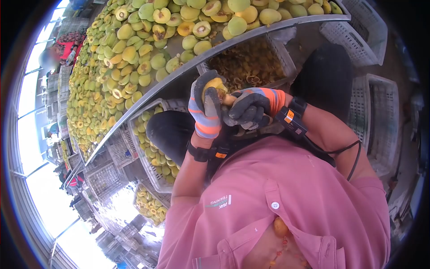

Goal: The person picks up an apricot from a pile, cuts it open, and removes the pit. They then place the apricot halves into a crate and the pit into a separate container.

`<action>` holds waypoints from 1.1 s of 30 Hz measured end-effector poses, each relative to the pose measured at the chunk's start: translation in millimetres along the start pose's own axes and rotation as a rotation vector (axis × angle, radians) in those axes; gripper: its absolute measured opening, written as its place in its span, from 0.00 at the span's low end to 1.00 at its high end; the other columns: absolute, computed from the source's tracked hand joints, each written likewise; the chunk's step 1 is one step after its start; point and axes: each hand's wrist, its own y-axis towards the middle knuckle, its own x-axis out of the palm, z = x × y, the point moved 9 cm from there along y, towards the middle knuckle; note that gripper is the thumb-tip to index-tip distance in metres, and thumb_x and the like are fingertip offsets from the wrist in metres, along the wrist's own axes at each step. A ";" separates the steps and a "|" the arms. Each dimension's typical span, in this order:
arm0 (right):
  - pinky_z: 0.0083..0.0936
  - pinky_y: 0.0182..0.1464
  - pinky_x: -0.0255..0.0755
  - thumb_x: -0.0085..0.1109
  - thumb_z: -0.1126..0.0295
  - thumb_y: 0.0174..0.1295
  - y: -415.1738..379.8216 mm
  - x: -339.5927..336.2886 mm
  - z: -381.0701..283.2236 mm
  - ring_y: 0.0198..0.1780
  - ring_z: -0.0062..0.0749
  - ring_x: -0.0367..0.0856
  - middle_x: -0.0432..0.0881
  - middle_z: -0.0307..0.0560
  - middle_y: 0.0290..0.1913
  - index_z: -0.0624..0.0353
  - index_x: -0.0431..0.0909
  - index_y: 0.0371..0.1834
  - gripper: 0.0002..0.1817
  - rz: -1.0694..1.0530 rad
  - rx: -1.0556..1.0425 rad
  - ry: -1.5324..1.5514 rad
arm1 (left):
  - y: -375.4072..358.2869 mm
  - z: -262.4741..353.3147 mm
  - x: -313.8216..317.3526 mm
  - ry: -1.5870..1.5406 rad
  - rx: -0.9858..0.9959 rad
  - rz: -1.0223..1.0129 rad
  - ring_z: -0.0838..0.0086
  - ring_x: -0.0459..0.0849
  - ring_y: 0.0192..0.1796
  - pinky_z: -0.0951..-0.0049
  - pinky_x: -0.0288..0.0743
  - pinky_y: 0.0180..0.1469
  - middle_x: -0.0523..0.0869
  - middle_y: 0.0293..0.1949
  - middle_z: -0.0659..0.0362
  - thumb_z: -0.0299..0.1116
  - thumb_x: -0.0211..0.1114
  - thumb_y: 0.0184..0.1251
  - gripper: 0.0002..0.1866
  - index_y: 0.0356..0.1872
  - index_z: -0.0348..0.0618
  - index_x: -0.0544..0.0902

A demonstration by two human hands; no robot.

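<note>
My left hand [207, 105], in a grey-palmed glove with orange and blue stripes, is closed around a yellow peach [216, 85] with brownish, torn flesh on its inner side. Right up against the fruit is my right hand [248, 107], gloved alike, its fingers curled tight; I cannot tell what they grip. A tan, rounded tip shows between the two hands. Both hands are over my lap, just short of the metal rim [179, 71] of a table heaped with green and yellow peaches [130, 54], many of them cut in half.
Below the table rim stands a crate of brown scraps [246, 62]. By my left leg is a white crate [150, 168] holding peach halves. Plastic crates [374, 121] stand on my right. A person in red [67, 49] is at the table's far left.
</note>
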 end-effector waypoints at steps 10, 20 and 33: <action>0.10 0.12 0.50 0.51 0.70 0.68 0.0 15.3 0.1 0.13 0.09 0.58 0.62 0.28 0.16 0.63 0.76 0.37 0.07 -0.108 0.005 0.179 | 2.1 -24.9 4.0 -0.193 -0.201 0.013 0.74 0.79 0.46 0.73 0.74 0.49 0.80 0.47 0.56 0.36 0.53 0.74 0.16 0.53 0.35 0.76; 0.13 0.14 0.52 0.52 0.66 0.68 1.2 20.3 -9.1 0.12 0.12 0.57 0.65 0.29 0.17 0.62 0.76 0.38 0.10 -0.122 -0.125 0.104 | 11.8 -43.9 9.2 -0.157 -0.309 -0.068 0.76 0.80 0.41 0.73 0.76 0.45 0.83 0.38 0.58 0.30 0.62 0.66 0.13 0.49 0.37 0.78; 0.24 0.29 0.68 0.64 0.62 0.60 -26.0 -37.1 -82.3 0.26 0.18 0.72 0.77 0.37 0.22 0.58 0.80 0.34 0.11 0.941 -0.731 -1.014 | -32.4 -104.8 -16.2 -0.453 -0.918 0.134 0.77 0.82 0.35 0.78 0.77 0.35 0.83 0.35 0.62 0.56 0.51 0.73 0.24 0.44 0.44 0.81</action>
